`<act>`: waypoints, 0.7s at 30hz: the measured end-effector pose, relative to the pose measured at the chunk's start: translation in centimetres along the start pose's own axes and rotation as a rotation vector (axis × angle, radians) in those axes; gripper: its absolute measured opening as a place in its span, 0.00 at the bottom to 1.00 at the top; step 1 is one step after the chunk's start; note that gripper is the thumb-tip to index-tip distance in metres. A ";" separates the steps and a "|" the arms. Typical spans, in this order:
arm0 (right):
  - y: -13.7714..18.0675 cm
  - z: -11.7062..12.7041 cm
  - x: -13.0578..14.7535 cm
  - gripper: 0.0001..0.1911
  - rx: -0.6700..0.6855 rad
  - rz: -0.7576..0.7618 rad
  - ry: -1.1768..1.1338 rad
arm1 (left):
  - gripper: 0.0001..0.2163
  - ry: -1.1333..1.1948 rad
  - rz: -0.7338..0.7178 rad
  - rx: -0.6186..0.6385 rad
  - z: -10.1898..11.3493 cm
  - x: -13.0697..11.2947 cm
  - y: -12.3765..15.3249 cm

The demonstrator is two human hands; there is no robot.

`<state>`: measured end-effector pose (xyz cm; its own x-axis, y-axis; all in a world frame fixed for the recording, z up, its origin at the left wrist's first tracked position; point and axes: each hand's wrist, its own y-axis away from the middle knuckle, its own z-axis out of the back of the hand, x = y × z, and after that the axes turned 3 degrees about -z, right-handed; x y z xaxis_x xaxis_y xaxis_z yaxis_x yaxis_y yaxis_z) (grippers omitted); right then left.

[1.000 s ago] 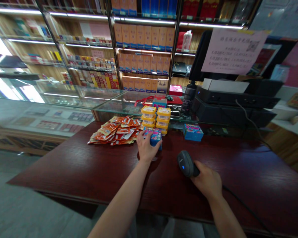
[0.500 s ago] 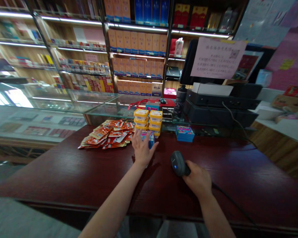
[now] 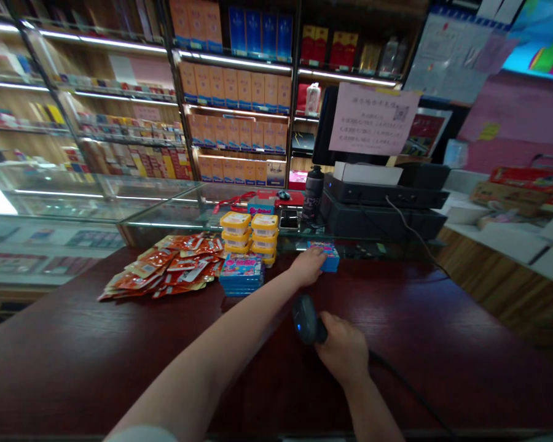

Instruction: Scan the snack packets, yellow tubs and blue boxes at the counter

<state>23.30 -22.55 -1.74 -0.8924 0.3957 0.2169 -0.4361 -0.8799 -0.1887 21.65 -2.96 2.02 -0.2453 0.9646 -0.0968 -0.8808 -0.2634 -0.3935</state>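
My left hand [image 3: 306,267] reaches across the dark red counter [image 3: 442,331] and closes its fingers on a small blue box [image 3: 326,255] near the glass case. My right hand [image 3: 342,353] grips a black barcode scanner [image 3: 306,320], its head pointing up and left with a blue light showing. A stack of similar blue boxes with pink tops [image 3: 242,273] sits left of my forearm. Behind that stack stand yellow-lidded tubs [image 3: 251,235] piled in two columns. Orange snack packets [image 3: 166,265] lie spread out further left.
A glass display case [image 3: 120,205] runs along the counter's far edge. A black register with a monitor and paper notice [image 3: 378,184] stands at the back right, a dark bottle [image 3: 312,193] beside it. The scanner's cable [image 3: 410,390] trails right. Shelves of boxed goods fill the back wall.
My left hand let go of the stack of blue boxes and moved right onto the separate blue box. The view swung right; the right hand kept hold of the scanner.
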 end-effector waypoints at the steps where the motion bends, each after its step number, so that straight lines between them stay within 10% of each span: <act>1: 0.0 0.0 0.0 0.07 -0.005 0.005 -0.005 | 0.23 0.003 -0.001 -0.002 -0.7 0.2 -0.8; 11: 0.1 -0.2 -0.2 0.10 -0.032 0.019 -0.024 | 0.08 -0.148 -0.049 -0.040 -1.2 0.0 -1.9; 21: 0.2 0.2 0.0 0.08 0.026 -0.004 0.040 | 0.07 -0.039 0.152 -0.322 5.9 0.5 4.9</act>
<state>23.21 -22.78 -1.54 -0.8948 0.4088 0.1794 -0.4369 -0.8846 -0.1629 14.80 -3.83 5.42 -0.3843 0.9119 -0.1442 -0.6618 -0.3810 -0.6456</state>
